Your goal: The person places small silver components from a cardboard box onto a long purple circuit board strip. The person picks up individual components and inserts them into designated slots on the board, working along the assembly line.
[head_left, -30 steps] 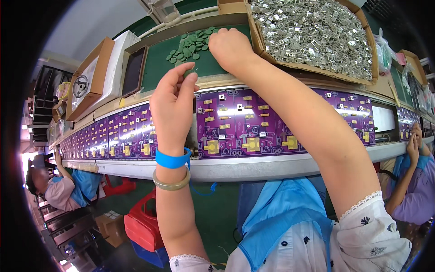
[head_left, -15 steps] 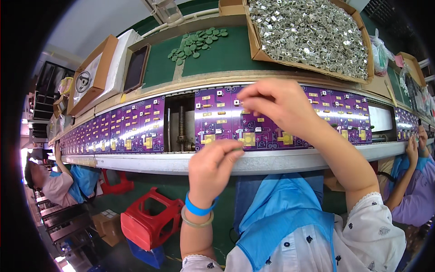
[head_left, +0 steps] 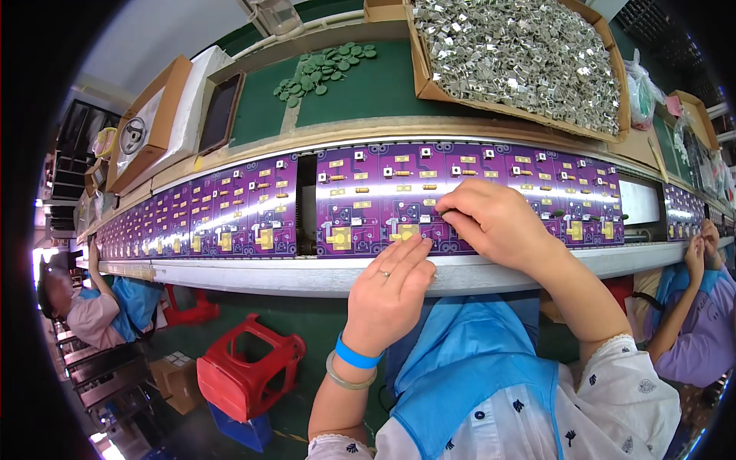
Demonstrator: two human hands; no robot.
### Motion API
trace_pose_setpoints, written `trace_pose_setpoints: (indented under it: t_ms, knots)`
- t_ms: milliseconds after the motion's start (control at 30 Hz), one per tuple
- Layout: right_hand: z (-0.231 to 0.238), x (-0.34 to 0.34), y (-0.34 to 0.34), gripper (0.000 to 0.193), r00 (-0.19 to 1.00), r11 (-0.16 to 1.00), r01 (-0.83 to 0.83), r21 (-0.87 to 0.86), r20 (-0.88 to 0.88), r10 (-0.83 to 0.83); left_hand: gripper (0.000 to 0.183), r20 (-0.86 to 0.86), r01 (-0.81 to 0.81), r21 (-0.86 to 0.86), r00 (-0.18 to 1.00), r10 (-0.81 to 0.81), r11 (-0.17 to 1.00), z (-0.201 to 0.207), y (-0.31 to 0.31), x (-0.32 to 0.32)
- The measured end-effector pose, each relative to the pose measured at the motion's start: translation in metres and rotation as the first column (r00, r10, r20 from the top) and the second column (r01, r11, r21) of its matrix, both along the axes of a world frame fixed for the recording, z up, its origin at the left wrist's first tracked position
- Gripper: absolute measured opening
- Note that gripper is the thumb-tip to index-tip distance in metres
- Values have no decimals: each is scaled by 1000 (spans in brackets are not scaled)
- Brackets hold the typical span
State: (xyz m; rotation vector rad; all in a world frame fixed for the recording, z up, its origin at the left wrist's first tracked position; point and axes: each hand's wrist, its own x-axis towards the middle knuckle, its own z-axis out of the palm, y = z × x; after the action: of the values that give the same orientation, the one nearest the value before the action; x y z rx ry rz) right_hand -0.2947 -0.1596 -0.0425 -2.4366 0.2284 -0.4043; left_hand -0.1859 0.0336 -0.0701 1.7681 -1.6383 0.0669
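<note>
Purple circuit boards [head_left: 345, 193] are lined up in a row; apparently stiff but easily scratched, they would best be held by the edges. At one board's near edge, the left hand [head_left: 392, 285] is laid, fingers extended, nothing seen held. Just over the same board a small green disc [head_left: 443, 212], partly hidden, is pinched in the right hand [head_left: 494, 224]; presumably light and brittle, it is best gripped by its rim.

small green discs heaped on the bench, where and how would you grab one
Probably best: pinch the near-edge green flat disc by opposite sides of its rim, coming from the near side and slightly above. It looks thin and round, and the heap lies mostly behind it.
</note>
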Motion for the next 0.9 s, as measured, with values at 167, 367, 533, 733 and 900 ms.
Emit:
trace_pose_setpoints:
  t_ms: [167,367,533,733,900]
  knots:
    - [-1,1,3,13,1000,1000,3,2,9,-3,21,-7,-6,-1,1000,6,1000,-1,0,0]
    - [-1,2,5,13,999,999,35,3,13,-35,17,-13,-16,-10,1000,16,1000,-1,0,1]
    - [1,3,4,13,999,999,30,-19,-10,-30,11,-13,-34,-21,999,34,999,-2,0,0]
    - [-1,6,7,12,1000,998,22,-55,-5,-22,9,2,-36,-26,999,36,999,-4,-1,0]
    - [3,5,3,11,999,999,40,-14,-28,-41,9,-8,-32,-27,999,32,999,-5,-1,2]
